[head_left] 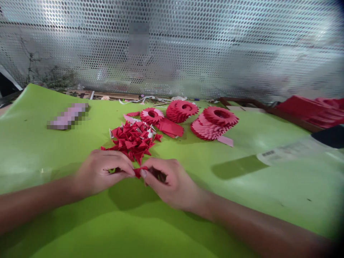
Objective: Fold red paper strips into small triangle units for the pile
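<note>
At the left of the green table covering, we have a pale pink item lying at a slant, too pixelated for us to make out. Nearer to us, our left hand reaches in with thumb and forefinger brought together, their tips pinching one end of a small red paper piece. Just beyond our fingers, we see a loose heap of folded red triangles with some white ones among them. The piece we hold is in front of this heap, between our two hands. Behind the heap to its right sits a low red and pink paper ring, and next to it a small pile of flat red slips. In front of these, our right hand has its thumb and forefinger closed on the other end of the piece; its remaining fingers are mostly hidden from us. Farther back we find a red ring stack, then a taller pink and red ring stack, tilted, with a pink slip by its base. Over to the right we see a translucent object with a dark end, which we cannot identify, and behind it, red stacked material at the far edge.
</note>
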The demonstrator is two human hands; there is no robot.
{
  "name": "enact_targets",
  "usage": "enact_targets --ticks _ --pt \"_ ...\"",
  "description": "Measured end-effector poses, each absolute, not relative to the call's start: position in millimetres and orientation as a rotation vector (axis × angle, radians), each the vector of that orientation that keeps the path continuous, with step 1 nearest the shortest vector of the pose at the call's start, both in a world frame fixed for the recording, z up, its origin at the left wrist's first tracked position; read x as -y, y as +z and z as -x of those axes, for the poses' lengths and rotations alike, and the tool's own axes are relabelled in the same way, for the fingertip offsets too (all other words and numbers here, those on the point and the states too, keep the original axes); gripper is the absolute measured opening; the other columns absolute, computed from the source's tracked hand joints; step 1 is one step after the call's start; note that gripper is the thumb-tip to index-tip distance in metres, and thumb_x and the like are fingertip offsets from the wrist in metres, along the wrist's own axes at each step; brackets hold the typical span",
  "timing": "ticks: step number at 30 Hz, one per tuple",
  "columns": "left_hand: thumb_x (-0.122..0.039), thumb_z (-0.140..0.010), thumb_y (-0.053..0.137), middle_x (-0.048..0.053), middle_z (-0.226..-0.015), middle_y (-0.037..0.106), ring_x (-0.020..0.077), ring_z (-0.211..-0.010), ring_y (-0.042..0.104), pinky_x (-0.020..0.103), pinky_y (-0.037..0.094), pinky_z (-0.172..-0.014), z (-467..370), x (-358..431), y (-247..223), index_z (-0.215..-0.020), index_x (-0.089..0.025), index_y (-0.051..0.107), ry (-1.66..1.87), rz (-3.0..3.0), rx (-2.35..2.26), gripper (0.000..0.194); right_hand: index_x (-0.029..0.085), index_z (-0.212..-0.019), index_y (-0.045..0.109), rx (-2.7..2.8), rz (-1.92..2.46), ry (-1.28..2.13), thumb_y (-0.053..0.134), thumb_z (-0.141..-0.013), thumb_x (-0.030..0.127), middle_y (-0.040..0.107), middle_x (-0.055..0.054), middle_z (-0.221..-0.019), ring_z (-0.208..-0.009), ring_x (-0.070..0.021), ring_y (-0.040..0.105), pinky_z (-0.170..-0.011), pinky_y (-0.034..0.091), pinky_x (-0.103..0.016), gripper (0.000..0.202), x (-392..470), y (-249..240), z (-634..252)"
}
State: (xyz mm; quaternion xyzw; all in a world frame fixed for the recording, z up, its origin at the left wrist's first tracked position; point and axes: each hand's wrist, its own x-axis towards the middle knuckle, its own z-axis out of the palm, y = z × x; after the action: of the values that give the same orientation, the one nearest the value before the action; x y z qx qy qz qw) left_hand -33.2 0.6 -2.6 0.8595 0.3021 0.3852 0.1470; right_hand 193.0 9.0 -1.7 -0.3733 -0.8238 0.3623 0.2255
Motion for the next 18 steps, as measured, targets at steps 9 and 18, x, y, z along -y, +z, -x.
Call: enact_targets --ticks 9,18 --pt "-0.029 -0.103 0.057 0.001 -0.084 0.081 0.0123 -0.065 0.073 0.02 0.053 -0.06 40.3 -0.7 1.4 -0.091 -0.022 0.073 0.962 -2.748 -0.924 0.022 0.017 -0.077 0.061 2.28 0.999 0.955 0.053 -0.099 0.031 0.057 0.002 -0.062 -0.051 -0.0089 0.044 -0.046 0.029 -0.023 0.027 -10.5 -3.1 -195.0" --pt "-0.015 -0.103 0.053 -0.001 -0.094 0.081 0.0134 -0.072 0.074 0.026 0.048 -0.068 46.9 1.8 -2.8 -0.102 -0.021 0.067 0.948 -3.058 -0.852 0.015 0.018 -0.077 0.06 2.255 1.006 1.002 0.054 -0.099 0.032 0.057 0.002 -0.064 -0.052 -0.0089 0.045 -0.047 0.029 -0.023 0.027 -10.2 -3.0 -194.1"
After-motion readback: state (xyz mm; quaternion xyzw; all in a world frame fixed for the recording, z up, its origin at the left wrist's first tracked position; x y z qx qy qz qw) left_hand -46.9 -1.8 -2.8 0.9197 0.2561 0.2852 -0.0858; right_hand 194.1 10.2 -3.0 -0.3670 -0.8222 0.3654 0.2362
